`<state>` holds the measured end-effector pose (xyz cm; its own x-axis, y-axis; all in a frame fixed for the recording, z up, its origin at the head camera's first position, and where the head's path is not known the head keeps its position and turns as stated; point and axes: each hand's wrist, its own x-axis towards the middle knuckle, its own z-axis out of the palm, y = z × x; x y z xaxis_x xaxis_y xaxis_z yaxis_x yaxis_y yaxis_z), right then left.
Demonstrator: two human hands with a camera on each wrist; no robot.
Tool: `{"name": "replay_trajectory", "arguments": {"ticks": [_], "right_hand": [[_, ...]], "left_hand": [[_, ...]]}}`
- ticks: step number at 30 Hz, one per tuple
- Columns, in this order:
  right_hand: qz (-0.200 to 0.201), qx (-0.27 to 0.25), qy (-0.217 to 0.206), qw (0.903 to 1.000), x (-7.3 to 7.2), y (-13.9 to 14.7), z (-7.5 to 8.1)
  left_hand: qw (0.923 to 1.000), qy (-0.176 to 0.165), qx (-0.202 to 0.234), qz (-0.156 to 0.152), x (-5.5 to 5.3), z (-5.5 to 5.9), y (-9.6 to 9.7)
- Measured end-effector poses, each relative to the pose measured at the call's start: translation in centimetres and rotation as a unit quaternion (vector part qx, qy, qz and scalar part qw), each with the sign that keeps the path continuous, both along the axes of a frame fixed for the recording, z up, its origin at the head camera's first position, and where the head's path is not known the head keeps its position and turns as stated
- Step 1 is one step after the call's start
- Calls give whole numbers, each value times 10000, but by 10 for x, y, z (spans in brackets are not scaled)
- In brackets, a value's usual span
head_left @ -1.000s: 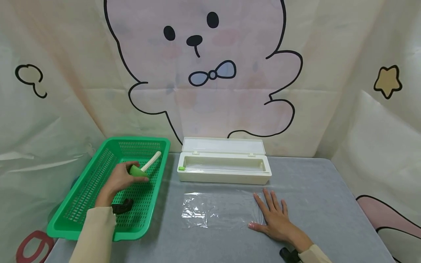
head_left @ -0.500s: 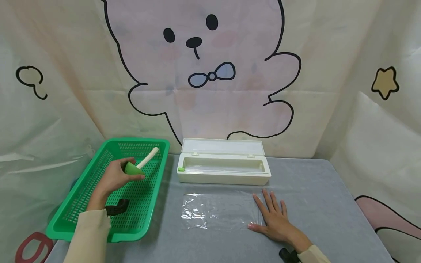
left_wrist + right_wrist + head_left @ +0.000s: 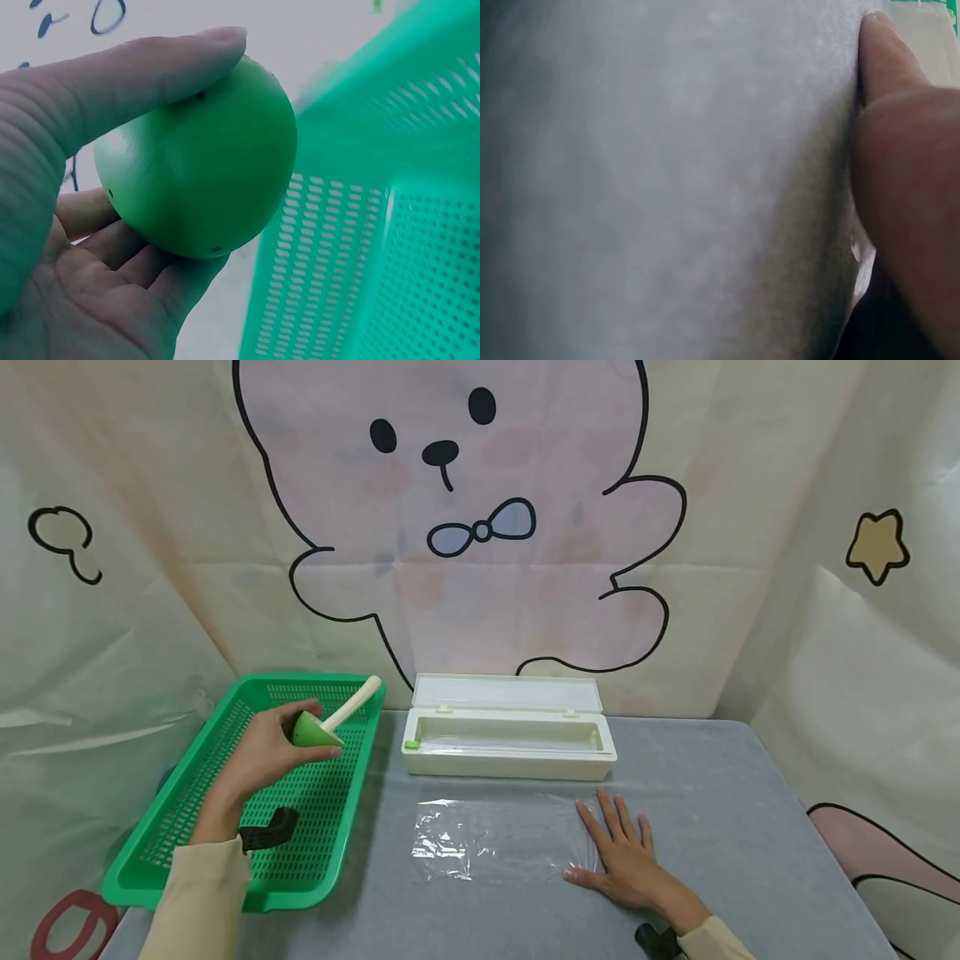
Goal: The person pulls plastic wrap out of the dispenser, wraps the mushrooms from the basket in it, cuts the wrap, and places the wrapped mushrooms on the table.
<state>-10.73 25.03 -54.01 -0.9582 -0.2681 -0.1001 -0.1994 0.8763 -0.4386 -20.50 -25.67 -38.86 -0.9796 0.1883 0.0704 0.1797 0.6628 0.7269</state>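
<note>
Between thumb and fingers, my left hand (image 3: pixel 258 752) grips a mushroom-shaped thing (image 3: pixel 309 732) with a green domed cap and a white stem. Its stem slants up and to the right, above the green basket (image 3: pixel 322 860). The left wrist view shows the smooth round side of the green cap (image 3: pixel 210 172), marked with a few small dark dots, the thumb over its top and the fingers under it. My right hand (image 3: pixel 630 868) lies flat with spread fingers at the right end of a clear plastic film (image 3: pixel 502 839) on the table.
Behind the film stands a long white box (image 3: pixel 510 766), its lid (image 3: pixel 510 693) raised, with a small green piece at its left end. The grey-covered table (image 3: pixel 720 827) meets a printed curtain (image 3: pixel 570 618) at the back.
My left hand has drawn back slightly, then risen over the basket with the mushroom-shaped thing, whose stem now reaches higher. My right hand keeps its place on the film.
</note>
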Motion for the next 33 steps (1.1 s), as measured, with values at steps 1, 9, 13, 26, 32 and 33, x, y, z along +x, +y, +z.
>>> {"name": "replay_trajectory", "arguments": {"ticks": [1,9,13,26,32,33], "right_hand": [[-3,16,-31,10000,0,0,0],[-64,307,-374,9988,-2,0,5],[-67,270,-353,9990,-1,-1,5],[37,-187,236,9995,1,3,-8],[66,-130,310,9994,0,4,-11],[74,-181,331,9993,0,4,-9]], "left_hand": [[10000,18,27,-40,1,2,3],[9989,195,238,-341,7,14,32],[9983,205,254,-486,11,16,45],[9958,97,209,-884,22,14,86],[9933,160,123,-1142,28,7,105],[9929,144,127,-1171,29,5,108]]}}
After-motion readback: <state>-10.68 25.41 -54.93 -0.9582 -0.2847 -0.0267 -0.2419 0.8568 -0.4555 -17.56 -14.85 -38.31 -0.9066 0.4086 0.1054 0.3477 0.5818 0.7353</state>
